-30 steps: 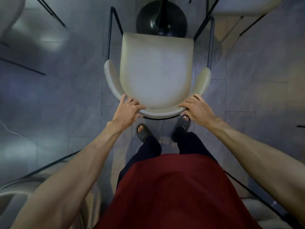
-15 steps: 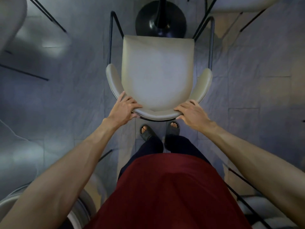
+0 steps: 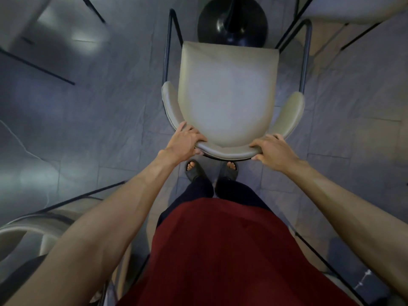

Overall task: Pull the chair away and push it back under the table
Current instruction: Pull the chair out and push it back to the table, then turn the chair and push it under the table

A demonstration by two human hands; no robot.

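Note:
A cream upholstered chair [image 3: 227, 91] with a curved backrest and thin black metal legs stands right in front of me, seen from above. My left hand [image 3: 184, 141] grips the left end of the backrest's top edge. On the right end of that edge, my right hand [image 3: 270, 149] holds the same way. The table's round black pedestal base [image 3: 254, 25] sits on the floor just beyond the seat's front edge. The tabletop itself is not in view. My sandalled feet stand close behind the chair.
Another cream chair [image 3: 353, 9] is at the top right, and a third chair [image 3: 33, 230] with black legs sits at the lower left. Black chair legs [image 3: 37, 67] cross the grey tiled floor at the upper left.
The chair has slid slightly toward me and away from the pedestal base, with both hands still on the backrest. My feet have shifted back and closer together.

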